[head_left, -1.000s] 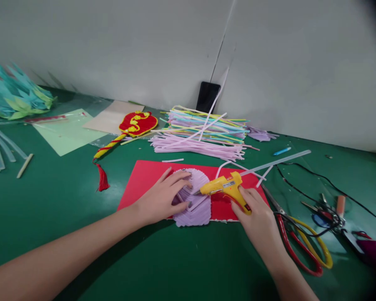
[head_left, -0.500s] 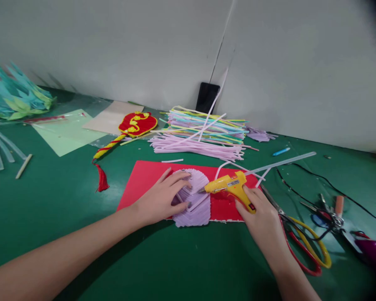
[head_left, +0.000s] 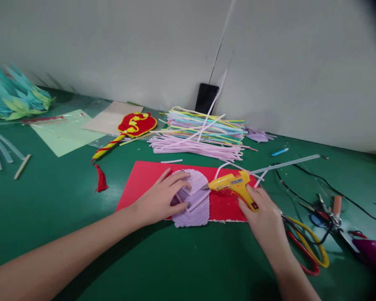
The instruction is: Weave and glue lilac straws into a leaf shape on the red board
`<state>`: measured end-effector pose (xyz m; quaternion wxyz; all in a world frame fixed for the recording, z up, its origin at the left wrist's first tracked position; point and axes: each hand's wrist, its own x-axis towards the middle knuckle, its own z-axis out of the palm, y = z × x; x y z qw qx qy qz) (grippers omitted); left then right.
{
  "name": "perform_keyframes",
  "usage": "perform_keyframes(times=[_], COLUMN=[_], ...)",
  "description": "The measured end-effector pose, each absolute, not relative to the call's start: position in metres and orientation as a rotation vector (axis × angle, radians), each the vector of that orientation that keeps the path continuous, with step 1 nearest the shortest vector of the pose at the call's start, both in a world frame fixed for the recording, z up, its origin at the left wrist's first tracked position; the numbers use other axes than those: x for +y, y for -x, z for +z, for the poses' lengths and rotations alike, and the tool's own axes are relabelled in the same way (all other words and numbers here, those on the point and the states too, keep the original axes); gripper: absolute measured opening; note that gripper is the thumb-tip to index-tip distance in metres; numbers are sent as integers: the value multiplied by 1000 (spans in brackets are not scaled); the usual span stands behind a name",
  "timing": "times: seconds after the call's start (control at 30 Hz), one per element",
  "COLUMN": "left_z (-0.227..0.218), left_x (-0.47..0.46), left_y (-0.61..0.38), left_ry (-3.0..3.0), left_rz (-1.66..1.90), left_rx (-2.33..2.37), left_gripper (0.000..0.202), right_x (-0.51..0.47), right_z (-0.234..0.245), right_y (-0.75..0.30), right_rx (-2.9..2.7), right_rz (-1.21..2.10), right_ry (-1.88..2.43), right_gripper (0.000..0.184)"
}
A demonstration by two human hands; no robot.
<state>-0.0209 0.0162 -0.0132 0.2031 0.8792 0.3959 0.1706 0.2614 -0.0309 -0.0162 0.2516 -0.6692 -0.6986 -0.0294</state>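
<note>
My right hand (head_left: 263, 213) is closed around the handle of a yellow hot glue gun (head_left: 230, 184), a long translucent glue stick (head_left: 288, 164) sticking out of its back. The nozzle points left and sits at the right edge of a lilac pipe-cleaner panel (head_left: 194, 219), rounded at the top with slanting rows. My left hand (head_left: 163, 196) holds the panel down from the left, thumb and fingertips curved onto its face. A loose-looking lilac strip lies bent across the panel by the thumb. Beneath is a red board (head_left: 134, 184).
Behind the board lie bundled pipe cleaners (head_left: 197, 148) and a phone (head_left: 206, 98) leaning on the wall. A red-and-yellow fan (head_left: 138, 124) with a tassel is at left. Scissors (head_left: 319, 251), a black cord (head_left: 347, 198) and a blue pen (head_left: 280, 152) lie at right.
The glue gun has shifted slightly right, its nozzle moving from over the panel to the panel's right edge. My left hand stays in place on the panel.
</note>
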Motion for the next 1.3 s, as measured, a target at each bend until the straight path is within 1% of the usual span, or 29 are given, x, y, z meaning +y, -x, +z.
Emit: perform_keyframes(times=[0.6,0.93,1.13,1.3], left_z=[-15,-16,-17,-15], left_x=[17,17,17,17], left_y=[21,22,22,24], left_ry=[-2458,-2461,-2457,-2435], left_rz=[476,497,498,516], left_rx=[1100,1090,1090,1085], left_gripper=[32,32,33,34], right_x=[-26,-24,-25,-22], right_z=[-22,-21,-18,-15], right_y=[-275,-275,-273,-274], right_rx=[-1855,-1821,-1812,-1727], right_rz=[-127,-79,-98,-128], right_ry=[1864,1930,1953,2059], right_gripper=[43,47,46,46])
